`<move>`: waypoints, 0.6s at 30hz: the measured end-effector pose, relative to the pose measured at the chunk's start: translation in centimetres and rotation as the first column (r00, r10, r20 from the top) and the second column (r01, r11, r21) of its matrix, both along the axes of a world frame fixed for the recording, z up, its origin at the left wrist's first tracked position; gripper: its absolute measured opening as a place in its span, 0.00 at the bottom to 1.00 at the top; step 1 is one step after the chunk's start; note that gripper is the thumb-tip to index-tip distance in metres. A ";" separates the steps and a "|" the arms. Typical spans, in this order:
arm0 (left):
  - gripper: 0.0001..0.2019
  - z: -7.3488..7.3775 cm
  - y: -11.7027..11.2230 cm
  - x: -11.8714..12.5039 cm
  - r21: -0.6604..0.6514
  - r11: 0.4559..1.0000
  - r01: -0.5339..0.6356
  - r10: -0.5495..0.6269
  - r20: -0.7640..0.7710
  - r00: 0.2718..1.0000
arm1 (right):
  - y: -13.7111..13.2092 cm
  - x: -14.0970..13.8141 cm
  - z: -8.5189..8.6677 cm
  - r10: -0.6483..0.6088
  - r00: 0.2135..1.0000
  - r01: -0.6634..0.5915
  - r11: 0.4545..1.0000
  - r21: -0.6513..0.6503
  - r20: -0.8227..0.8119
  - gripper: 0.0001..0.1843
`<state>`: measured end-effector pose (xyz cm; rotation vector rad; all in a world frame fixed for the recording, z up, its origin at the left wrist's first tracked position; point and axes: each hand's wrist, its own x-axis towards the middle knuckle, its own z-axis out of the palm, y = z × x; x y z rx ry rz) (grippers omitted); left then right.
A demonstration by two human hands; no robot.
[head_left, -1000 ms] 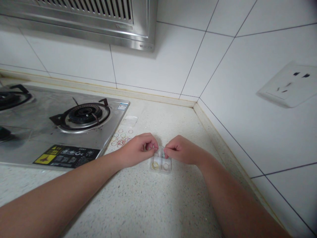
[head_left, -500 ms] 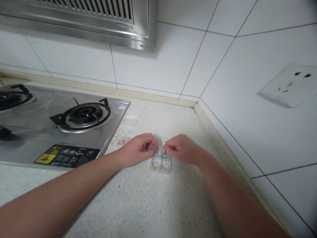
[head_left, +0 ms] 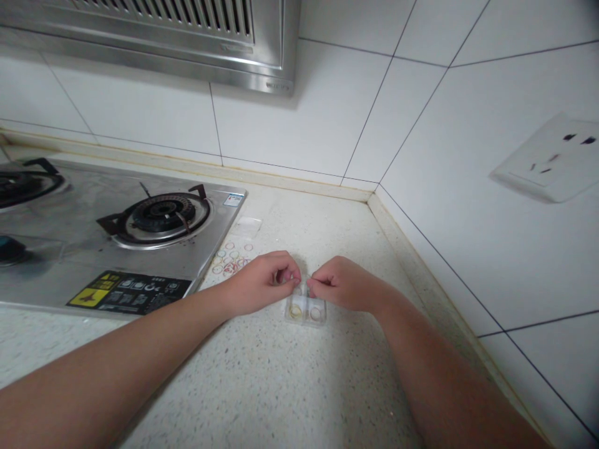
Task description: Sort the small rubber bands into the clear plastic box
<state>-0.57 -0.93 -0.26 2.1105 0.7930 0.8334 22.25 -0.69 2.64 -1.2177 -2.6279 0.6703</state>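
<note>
Speckled counter [head_left: 281, 386] in a tiled corner, stove [head_left: 116, 249] at left.
Both hands meet over a clear box [head_left: 305, 310] lying on the counter: left hand [head_left: 262, 284] and right hand [head_left: 344, 287] are curled closed, fingertips pinched at its far edge; what they pinch is too small to tell. Loose rings [head_left: 229, 259] lie near the stove.

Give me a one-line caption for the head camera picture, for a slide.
Left hand and right hand pinch at a clear compartment box near the gas stove.
</note>
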 end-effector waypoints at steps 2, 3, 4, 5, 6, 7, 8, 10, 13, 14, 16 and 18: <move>0.04 -0.1 0.0 0.0 0.003 1.000 0.001 -0.001 0.006 1.000 | 0.0 0.1 0.0 0.005 1.000 -0.005 1.000 -0.020 -0.005 0.24; 0.04 -0.1 0.0 0.0 0.005 1.000 0.002 -0.002 0.010 1.000 | 0.0 0.1 0.0 0.003 1.000 -0.003 1.000 -0.023 -0.009 0.24; 0.04 -0.1 0.0 0.1 0.007 1.000 0.004 -0.004 0.010 1.000 | 0.0 0.2 0.0 -0.004 1.000 0.003 1.000 -0.023 -0.016 0.24; 0.04 -0.1 0.0 0.1 0.009 1.000 0.005 -0.005 0.008 1.000 | 0.1 0.2 -0.1 -0.014 1.000 0.013 1.000 -0.018 -0.027 0.24; 0.04 -0.1 0.0 0.1 0.012 1.000 0.004 -0.004 0.004 1.000 | 0.2 0.2 -0.2 -0.025 0.999 0.025 1.000 -0.007 -0.041 0.23; 0.04 -0.1 0.0 0.1 0.017 1.000 0.002 -0.002 -0.001 1.000 | 0.3 0.2 -0.3 -0.037 0.998 0.038 0.999 0.015 -0.057 0.23; 0.04 -0.1 0.0 0.0 0.024 1.000 -0.003 0.003 -0.007 1.000 | 0.4 0.2 -0.5 -0.049 0.996 0.053 0.997 0.048 -0.073 0.22; 0.04 0.1 -0.1 0.0 0.045 0.999 -0.014 0.015 -0.024 1.000 | 0.6 0.2 -0.8 -0.074 0.991 0.088 0.988 0.123 -0.108 0.22; 0.05 0.4 -0.3 -0.2 0.107 0.994 -0.004 0.013 -0.082 0.997 | 0.8 0.4 -1.1 -0.127 0.965 0.157 0.980 0.120 -0.228 0.22; 0.05 0.6 -0.3 -0.2 0.138 0.990 0.009 0.006 -0.112 0.994 | 0.8 0.5 -1.2 -0.155 0.940 0.186 0.980 0.076 -0.305 0.21; 0.05 0.9 -0.4 -0.4 0.204 0.978 0.042 -0.005 -0.177 0.984 | 0.9 0.7 -1.3 -0.196 0.880 0.223 0.975 0.012 -0.433 0.21; 0.04 1.3 -0.4 -0.5 0.272 0.959 0.083 -0.013 -0.247 0.969 | 1.1 0.9 -1.5 -0.217 0.846 0.252 0.968 0.007 -0.488 0.22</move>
